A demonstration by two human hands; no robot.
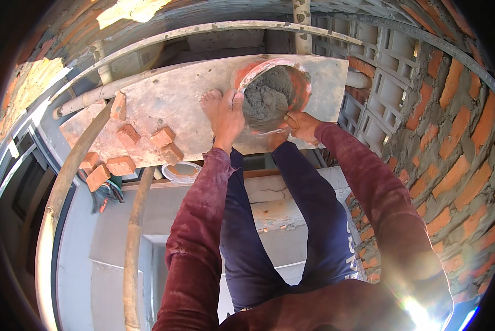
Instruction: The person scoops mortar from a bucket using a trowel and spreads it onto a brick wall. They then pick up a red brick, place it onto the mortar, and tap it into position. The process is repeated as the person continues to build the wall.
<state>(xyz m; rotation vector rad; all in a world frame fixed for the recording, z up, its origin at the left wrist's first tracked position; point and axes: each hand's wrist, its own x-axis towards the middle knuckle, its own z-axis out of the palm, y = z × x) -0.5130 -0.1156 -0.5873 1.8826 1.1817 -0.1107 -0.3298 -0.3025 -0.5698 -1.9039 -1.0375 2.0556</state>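
An orange bucket stands on the plank platform, partly filled with wet grey mortar. My left hand grips the bucket's left rim, with the thumb over the edge. At the near right side of the bucket my right hand is closed, its fingertips over the mortar. Whatever it may hold is hidden by the fingers. My bare left foot rests on the board beside my left hand, and part of my right foot shows just below the bucket.
Several broken bricks lie on the left of the pale plank. Bamboo poles rise on the left, and a long rail crosses beyond. A white tub sits below the near edge. On the right are vent blocks and a brick wall.
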